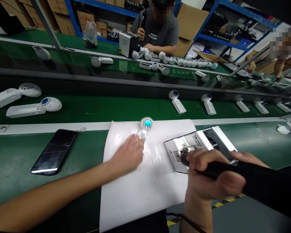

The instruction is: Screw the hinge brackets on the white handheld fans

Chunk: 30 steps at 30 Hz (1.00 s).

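Blue shelving [247,12] stands along the top of the frame, behind a green conveyor belt [126,108]. On the green workbench [87,158] a white sheet [135,197] lies lower centre; above it the left hand [129,153] pinches a white handheld fan [146,124] near its head. The right hand [206,173] grips a black electric screwdriver [215,168] over the screw feeder [176,145], right of centre.

This is a factory line. White devices [178,105] dot a green belt [123,107], with cartons [85,20] and blue shelves [72,16] behind a co-worker [160,35].
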Motion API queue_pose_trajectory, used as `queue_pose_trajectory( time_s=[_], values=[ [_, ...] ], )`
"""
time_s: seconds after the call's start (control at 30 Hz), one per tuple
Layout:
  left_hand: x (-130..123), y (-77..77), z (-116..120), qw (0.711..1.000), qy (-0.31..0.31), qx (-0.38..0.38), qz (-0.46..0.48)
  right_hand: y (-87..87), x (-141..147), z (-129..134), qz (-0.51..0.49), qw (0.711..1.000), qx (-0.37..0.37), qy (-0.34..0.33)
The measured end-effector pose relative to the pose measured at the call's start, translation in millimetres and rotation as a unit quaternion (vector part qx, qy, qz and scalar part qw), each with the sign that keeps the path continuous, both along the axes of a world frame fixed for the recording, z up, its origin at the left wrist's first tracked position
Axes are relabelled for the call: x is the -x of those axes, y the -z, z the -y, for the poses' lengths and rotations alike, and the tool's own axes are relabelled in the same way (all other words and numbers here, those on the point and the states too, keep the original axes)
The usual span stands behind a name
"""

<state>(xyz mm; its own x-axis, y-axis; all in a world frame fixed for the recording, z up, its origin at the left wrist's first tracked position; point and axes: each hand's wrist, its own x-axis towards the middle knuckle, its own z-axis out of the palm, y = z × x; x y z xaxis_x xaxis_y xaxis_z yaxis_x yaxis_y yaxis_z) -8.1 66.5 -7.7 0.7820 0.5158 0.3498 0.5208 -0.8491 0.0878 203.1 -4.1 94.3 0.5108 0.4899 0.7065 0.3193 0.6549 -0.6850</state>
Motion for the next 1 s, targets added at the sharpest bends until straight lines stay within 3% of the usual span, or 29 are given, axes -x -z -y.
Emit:
queue_pose_trajectory(
  time_s=[0.07,0.17,0.23,0.3,0.4,0.5,0.6,0.7,0.83,0.93,1.0],
  values=[
    [10,-7.0,-43,0.995,-0.096,-0.019,-0.033,-6.8,-13,0,0.025,0.998,-0.031,0.038],
    [35,-17.8,-99,0.985,-0.167,-0.021,-0.045,-3.8,-17,-8,0.007,0.999,-0.033,0.041],
    [49,-25.8,-118,0.980,-0.192,-0.020,-0.050,0.6,-13,-12,-0.010,0.999,-0.030,0.038],
    [49,-36.6,-123,0.976,-0.213,-0.026,-0.047,2.0,-8,-10,-0.024,0.999,-0.023,0.016],
    [10,-57.7,-118,0.983,-0.181,-0.019,-0.024,-2.8,0,3,-0.057,0.997,0.016,-0.048],
    [-71,-73.6,-120,0.996,-0.084,0.012,-0.028,-11.0,5,16,-0.089,0.991,0.038,-0.088],
    [-154,-74.2,-135,0.998,-0.028,0.032,-0.042,-16.9,6,27,-0.126,0.986,0.035,-0.101],
    [-205,-64.2,-154,0.998,0.006,0.047,-0.049,-21.3,5,36,-0.135,0.985,0.030,-0.106],
    [-217,-51.4,-168,0.997,0.020,0.067,-0.032,-28.5,4,53,-0.141,0.988,0.025,-0.056],
    [-194,-44.9,-158,0.996,0.029,0.083,0.005,-25.9,-2,66,-0.126,0.992,-0.002,0.000],
    [-167,-39.6,-135,0.994,0.041,0.093,0.032,-15.8,-9,74,-0.086,0.996,-0.016,0.012]
  ],
)
